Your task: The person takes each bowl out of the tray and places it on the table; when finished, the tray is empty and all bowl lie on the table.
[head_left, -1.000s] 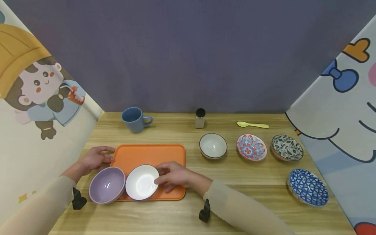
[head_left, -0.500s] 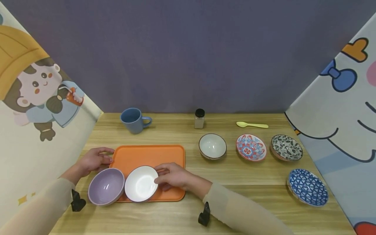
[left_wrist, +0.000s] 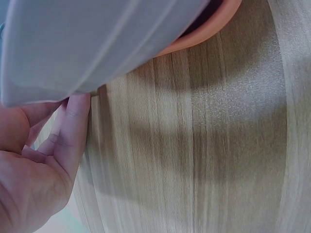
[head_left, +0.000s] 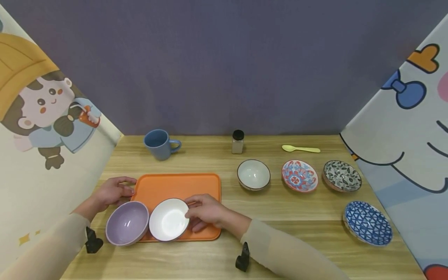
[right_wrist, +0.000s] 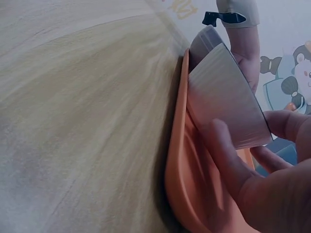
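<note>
In the head view an orange tray (head_left: 182,181) lies on the wooden table. A purple bowl (head_left: 127,223) sits over its front left corner, overhanging the edge. Close beside it on the tray is a white bowl (head_left: 169,220) with a dark rim. My right hand (head_left: 205,211) holds the white bowl's right side, thumb and fingers spread round the wall; the thumb (right_wrist: 221,145) lies against the outside. Just behind the purple bowl, my left hand (head_left: 112,191) is at the tray's left edge, fingers loosely extended. The bowl partly hides its fingertips in the left wrist view.
Behind the tray stand a blue mug (head_left: 161,144) and a black-capped jar (head_left: 238,142). To the right are a small white bowl (head_left: 253,175), a red-and-blue patterned dish (head_left: 300,176), a leaf-patterned bowl (head_left: 342,176), a blue-patterned bowl (head_left: 367,223) and a yellow spoon (head_left: 301,149).
Both hands and the bowls stay practically in place. The whole head view shifts slightly.
</note>
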{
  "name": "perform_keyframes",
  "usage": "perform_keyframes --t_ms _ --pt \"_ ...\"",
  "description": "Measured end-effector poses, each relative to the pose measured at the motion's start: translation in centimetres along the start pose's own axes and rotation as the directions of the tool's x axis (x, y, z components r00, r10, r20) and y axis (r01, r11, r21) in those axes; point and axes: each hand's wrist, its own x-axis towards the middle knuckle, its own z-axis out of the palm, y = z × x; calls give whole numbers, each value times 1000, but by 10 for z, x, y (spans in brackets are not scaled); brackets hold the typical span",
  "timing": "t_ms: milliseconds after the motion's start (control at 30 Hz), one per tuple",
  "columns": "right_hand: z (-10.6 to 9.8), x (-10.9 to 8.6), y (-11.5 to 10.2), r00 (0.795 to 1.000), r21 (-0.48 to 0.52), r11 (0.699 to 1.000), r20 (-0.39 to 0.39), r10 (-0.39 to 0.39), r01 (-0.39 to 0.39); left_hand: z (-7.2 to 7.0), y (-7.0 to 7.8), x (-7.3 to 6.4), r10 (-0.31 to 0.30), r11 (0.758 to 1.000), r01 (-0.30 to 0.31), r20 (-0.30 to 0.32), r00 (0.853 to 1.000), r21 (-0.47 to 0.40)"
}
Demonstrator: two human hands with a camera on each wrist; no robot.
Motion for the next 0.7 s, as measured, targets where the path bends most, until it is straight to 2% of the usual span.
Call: perform_keyframes --t_ms 333,467,700 --pt "1 0 2 1000 42 999 -7 -22 22 1 -1 0 2 1000 -2 -9 1000 7" --pt "0 -2 -1 999 70 997 -17 -37 38 3 0 -1 27 999 -27 1 1000 -16" --pt "-12 -13 -12 997 62 996 -55 -53 56 3 2 -5 42 998 -42 4 999 -36"
